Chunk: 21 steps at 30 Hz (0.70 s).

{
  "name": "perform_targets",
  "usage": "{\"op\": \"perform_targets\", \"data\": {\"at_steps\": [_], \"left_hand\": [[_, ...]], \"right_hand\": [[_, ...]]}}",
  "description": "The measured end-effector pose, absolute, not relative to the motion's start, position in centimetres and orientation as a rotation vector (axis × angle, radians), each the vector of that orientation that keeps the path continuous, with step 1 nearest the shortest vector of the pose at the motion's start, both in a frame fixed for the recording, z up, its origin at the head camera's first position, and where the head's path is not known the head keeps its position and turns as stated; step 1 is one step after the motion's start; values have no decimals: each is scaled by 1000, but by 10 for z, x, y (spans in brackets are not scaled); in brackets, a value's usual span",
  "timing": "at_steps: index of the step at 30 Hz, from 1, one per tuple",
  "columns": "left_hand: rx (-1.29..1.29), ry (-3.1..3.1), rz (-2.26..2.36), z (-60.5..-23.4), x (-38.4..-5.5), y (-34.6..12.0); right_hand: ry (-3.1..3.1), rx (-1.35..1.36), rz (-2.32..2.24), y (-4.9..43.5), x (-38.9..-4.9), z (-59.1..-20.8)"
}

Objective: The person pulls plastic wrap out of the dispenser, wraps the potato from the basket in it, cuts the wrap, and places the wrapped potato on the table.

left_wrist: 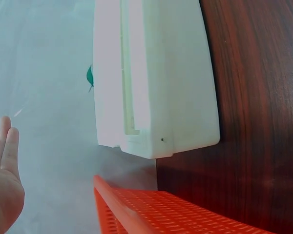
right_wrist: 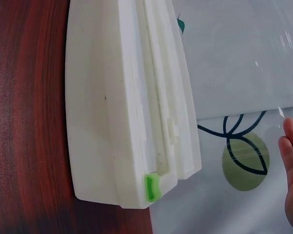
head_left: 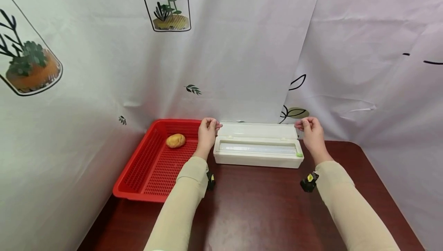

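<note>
A white cling film dispenser [head_left: 257, 161] stands on the table with its lid [head_left: 257, 130] raised at the back. Inside its slot lies a clear roll [head_left: 257, 149], and a green slider [right_wrist: 152, 187] sits at the right end. My left hand [head_left: 207, 132] is raised at the dispenser's left end, thumb and fingertips together. At the right end my right hand [head_left: 313, 137] pinches likewise. Between the hands stretches clear cling film [right_wrist: 282, 111], visible mostly as glints by the fingertips in the wrist views; its full outline cannot be made out.
Left of the dispenser is a red perforated basket [head_left: 133, 162] with one potato [head_left: 175, 141] in it. A dark reddish-brown table [head_left: 256, 204] lies underneath. White printed cloth [head_left: 242, 58] hangs behind and on both sides.
</note>
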<state>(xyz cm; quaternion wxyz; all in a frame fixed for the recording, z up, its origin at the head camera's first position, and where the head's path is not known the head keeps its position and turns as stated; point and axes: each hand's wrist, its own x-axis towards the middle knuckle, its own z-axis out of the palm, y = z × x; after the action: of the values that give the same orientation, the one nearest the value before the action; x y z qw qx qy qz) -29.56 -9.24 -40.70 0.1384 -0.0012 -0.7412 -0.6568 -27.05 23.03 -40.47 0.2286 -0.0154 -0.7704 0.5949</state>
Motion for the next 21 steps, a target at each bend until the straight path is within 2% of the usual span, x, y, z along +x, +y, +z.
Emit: {"op": "perform_targets", "data": {"at_steps": [6, 13, 21], "left_hand": [[-5, -2065, -1951, -402, -296, -92], [-39, -1989, -1990, -395, -297, -92], [-63, -1890, -2041, -386, -296, -90]], "right_hand": [[-2134, -22, 1573, 231, -270, -401], [-2012, 122, 1637, 230, -267, -397], [-2006, 50, 1647, 229, -267, -382]]}}
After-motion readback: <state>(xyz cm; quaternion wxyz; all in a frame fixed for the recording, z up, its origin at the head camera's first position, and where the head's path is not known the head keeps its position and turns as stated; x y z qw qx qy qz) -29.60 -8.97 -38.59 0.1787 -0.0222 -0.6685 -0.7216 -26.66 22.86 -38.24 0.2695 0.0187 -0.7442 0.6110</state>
